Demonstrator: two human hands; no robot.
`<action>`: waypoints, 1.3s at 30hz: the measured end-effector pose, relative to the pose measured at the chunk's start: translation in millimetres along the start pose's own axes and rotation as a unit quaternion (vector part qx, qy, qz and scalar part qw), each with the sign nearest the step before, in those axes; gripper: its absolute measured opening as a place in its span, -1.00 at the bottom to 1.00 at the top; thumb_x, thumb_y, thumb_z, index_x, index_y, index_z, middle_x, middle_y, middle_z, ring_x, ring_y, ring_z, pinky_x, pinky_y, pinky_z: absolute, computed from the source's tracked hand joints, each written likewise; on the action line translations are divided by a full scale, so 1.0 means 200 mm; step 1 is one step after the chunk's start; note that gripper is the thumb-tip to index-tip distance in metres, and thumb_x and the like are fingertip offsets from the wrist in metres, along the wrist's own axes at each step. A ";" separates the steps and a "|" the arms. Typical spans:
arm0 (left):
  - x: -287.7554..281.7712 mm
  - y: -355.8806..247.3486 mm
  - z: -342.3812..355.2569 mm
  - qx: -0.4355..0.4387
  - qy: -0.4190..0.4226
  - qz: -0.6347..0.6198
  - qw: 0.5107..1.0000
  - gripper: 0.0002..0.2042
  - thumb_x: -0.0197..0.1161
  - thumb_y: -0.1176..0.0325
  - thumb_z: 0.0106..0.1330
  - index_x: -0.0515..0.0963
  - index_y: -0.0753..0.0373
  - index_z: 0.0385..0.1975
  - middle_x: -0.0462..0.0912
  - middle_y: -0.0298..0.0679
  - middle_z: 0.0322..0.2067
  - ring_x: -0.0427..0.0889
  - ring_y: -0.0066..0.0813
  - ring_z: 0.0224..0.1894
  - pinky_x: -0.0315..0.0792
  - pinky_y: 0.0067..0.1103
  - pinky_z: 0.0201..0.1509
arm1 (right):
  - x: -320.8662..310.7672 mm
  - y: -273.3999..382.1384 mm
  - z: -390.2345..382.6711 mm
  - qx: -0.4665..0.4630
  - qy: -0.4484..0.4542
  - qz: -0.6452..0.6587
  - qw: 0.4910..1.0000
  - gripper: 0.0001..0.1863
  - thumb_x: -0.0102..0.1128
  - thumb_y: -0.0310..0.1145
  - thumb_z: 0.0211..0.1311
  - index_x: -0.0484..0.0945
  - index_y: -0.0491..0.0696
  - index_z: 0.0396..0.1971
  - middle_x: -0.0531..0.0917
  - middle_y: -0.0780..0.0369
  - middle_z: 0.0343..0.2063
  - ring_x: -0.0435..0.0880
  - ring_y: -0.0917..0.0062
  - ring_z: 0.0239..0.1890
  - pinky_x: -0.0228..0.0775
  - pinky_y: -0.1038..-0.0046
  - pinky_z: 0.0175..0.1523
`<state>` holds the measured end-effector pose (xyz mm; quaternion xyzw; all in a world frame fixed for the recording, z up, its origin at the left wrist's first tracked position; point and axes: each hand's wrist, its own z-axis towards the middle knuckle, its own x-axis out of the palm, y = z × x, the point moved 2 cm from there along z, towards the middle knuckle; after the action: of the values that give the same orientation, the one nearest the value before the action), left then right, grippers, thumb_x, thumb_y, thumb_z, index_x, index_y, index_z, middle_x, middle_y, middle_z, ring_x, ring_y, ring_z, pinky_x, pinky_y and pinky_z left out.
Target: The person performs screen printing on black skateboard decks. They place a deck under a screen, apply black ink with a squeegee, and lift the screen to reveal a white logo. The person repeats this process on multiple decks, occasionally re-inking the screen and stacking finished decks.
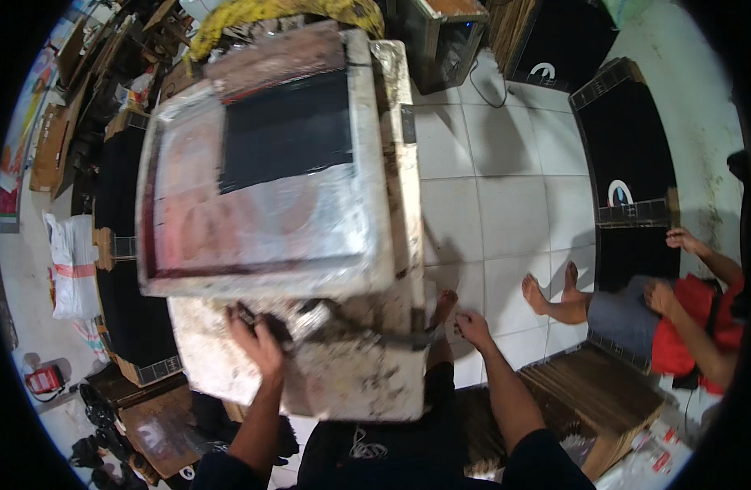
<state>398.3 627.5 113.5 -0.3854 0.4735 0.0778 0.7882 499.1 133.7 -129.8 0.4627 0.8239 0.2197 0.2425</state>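
My left hand (261, 347) is over the near part of a stained white tabletop (351, 376), its fingers curled at a small dark thing (245, 313) that blur keeps me from naming. Just beyond it is a framed printing screen (269, 282), tilted, with a black rectangle (287, 131) on its far right part. A crumpled grey strip (392, 336) lies across the near tabletop and reaches the right edge. My right hand (473, 328) hangs past that edge, close to the strip's end, with its fingers curled in and nothing visible in them.
To the right, another person (686, 318) sits barefoot beside large black panels (637, 147). Stacked brown boards (592, 392) stand at the lower right. More black panels (118, 175) and a white sack (71, 265) are on the left. Yellow cloth (286, 12) lies beyond the screen.
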 end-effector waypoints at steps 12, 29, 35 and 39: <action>-0.40 0.53 -0.60 -0.174 0.060 0.041 0.982 -0.04 -0.04 -0.31 0.49 -0.09 0.44 0.55 0.03 0.19 0.51 0.11 0.05 0.52 -0.07 -0.17 0.59 | 0.75 0.31 1.44 -0.395 0.077 -0.256 0.879 -0.37 0.35 -0.42 0.02 0.51 -0.01 0.20 0.63 0.09 0.00 0.59 0.10 0.13 0.46 0.13 0.22; -0.13 0.28 -0.34 -0.081 -0.013 0.038 0.996 -0.13 -0.03 -0.21 0.53 -0.02 0.44 0.54 0.10 0.18 0.48 0.17 0.04 0.49 -0.03 -0.19 0.58 | 0.79 0.39 1.19 -0.362 0.297 -0.012 0.883 0.04 0.73 -0.18 -0.32 0.43 -0.09 0.30 0.55 0.00 0.19 0.51 0.11 0.31 0.33 0.15 0.40; 0.02 -0.06 -0.10 -0.139 -0.099 -0.041 0.984 -0.39 -0.08 0.23 0.53 0.11 0.47 0.47 0.21 0.16 0.43 0.19 0.04 0.49 -0.02 -0.21 0.58 | -0.04 0.72 0.57 -0.315 0.016 -0.004 0.949 0.03 0.81 -0.24 -0.36 0.43 -0.09 0.24 0.66 0.13 0.08 0.67 0.31 0.12 0.52 0.29 0.27; -0.05 -0.34 0.01 -0.090 -0.253 -0.058 0.962 -0.27 0.09 0.10 0.50 0.05 0.49 0.48 0.15 0.12 0.46 0.11 0.00 0.54 -0.09 -0.10 0.61 | -0.54 1.21 0.16 -0.330 -0.129 -0.120 0.928 0.02 0.78 -0.30 -0.32 0.38 -0.16 0.24 0.66 0.13 0.05 0.67 0.36 0.09 0.49 0.29 0.26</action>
<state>426.8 585.2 158.5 -0.4496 0.2267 0.1691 0.8473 725.3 159.0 8.5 0.2787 0.7159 0.3868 0.5100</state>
